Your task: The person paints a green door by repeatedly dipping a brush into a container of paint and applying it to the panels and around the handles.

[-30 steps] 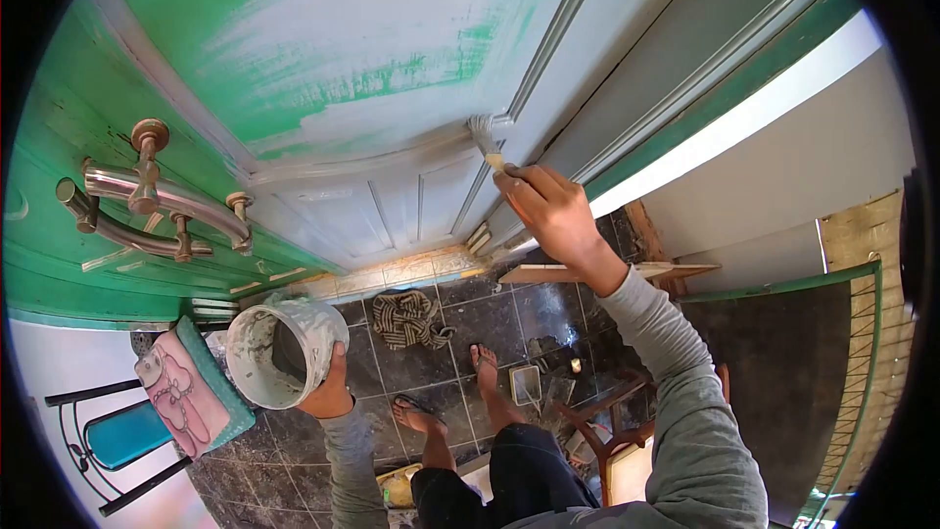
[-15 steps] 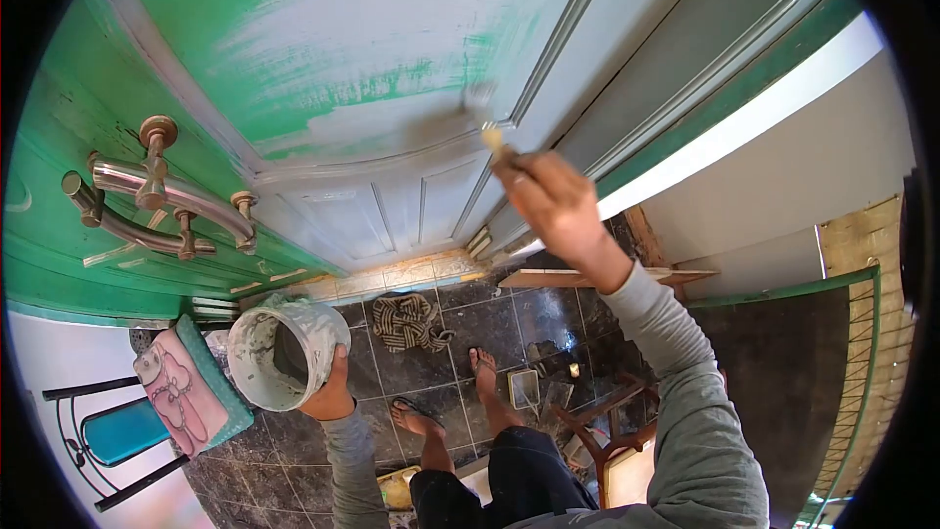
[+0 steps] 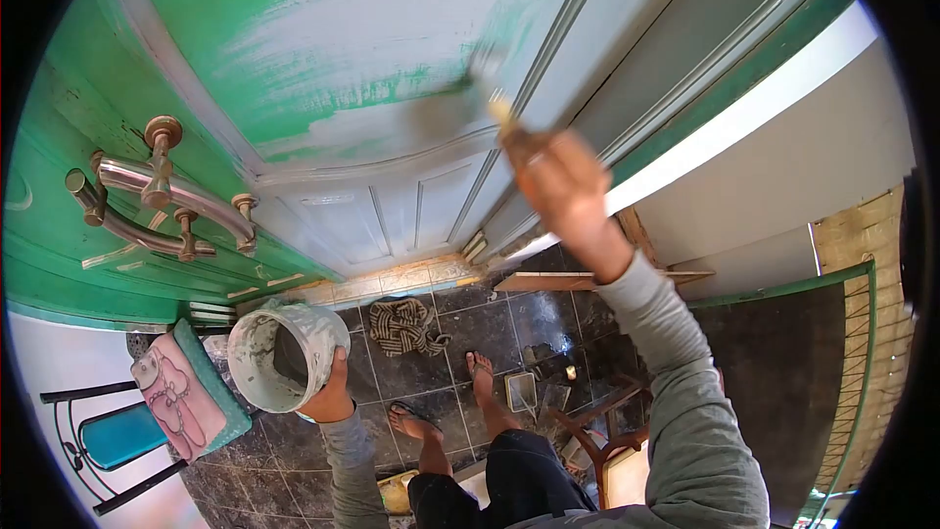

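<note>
My right hand (image 3: 563, 181) is closed on a paintbrush (image 3: 501, 110), its bristles blurred near the door panel. The door (image 3: 362, 39) is green, with white paint streaked over its middle and a whitish lower part. At the lower left, my left hand (image 3: 331, 394) grips the side of a paint-smeared white bucket (image 3: 257, 362). The bucket is tilted so that its inside shows, with a dark patch in it.
Metal handles (image 3: 176, 186) stick out from the door at the left. A striped cloth (image 3: 403, 325) lies on the dark tiles near my feet. A chair with a pink cushion (image 3: 181, 392) stands at the left, a wooden board (image 3: 548, 281) lies right of the door.
My right hand and the brush have moved slightly up and to the right along the door. My left hand and the bucket are nearly unchanged.
</note>
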Tool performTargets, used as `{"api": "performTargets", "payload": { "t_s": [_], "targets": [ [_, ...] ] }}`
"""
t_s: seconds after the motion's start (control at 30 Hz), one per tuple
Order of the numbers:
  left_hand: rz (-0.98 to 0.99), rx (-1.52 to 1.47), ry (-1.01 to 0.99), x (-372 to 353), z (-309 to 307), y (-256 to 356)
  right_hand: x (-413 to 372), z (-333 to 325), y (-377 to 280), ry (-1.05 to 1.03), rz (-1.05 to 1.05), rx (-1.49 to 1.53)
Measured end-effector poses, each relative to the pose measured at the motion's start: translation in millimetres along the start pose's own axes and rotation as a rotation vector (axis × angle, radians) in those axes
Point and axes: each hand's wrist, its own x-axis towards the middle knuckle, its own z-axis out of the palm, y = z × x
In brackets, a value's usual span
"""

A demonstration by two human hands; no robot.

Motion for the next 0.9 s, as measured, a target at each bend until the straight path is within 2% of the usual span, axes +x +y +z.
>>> {"api": "performTargets", "payload": {
  "t_s": [0.03, 0.07, 0.1, 0.2, 0.23, 0.27, 0.33, 0.43, 0.53, 0.63, 0.7, 0.83, 0.9],
  "targets": [
    [0.009, 0.035, -0.014, -2, -1, -1, -26, 10, -11, -0.148, 0.051, 0.044],
    [0.022, 0.072, -0.028, -2, -2, -3, -35, 8, -21, -0.204, 0.111, 0.115],
    [0.031, 0.117, -0.040, -3, -6, -6, -40, 0, -31, -0.163, 0.229, 0.168],
    [0.272, 0.276, -0.135, -8, -3, -2, -29, -49, -63, -0.086, 0.617, 0.387],
    [0.163, 0.105, -0.163, -10, 2, -5, -20, -64, -73, -0.086, 0.768, 0.490],
    [0.052, -0.067, -0.173, -12, 7, -8, -13, -75, -78, -0.140, 0.770, 0.619],
    [0.033, -0.119, -0.177, -15, 16, -9, -3, -90, -85, -0.264, 0.774, 0.876],
    [0.079, -0.089, -0.180, -23, 30, -7, 15, -89, -93, -0.423, 0.603, 1.096],
    [0.095, -0.113, -0.170, -34, 43, 6, 24, -74, -110, -0.584, 0.340, 0.901],
    [0.227, -0.020, -0.181, -33, 52, 4, 28, -57, -120, -0.696, 0.093, 0.723],
    [0.317, 0.016, -0.179, -31, 55, 0, 20, -40, -132, -0.668, 0.024, 0.631],
    [0.465, 0.169, -0.203, -25, 49, 9, 23, -25, -147, -0.785, -0.082, 0.586],
    [0.484, 0.137, -0.202, -24, 48, 8, 20, -18, -150, -0.824, -0.122, 0.591]
  ]
}}
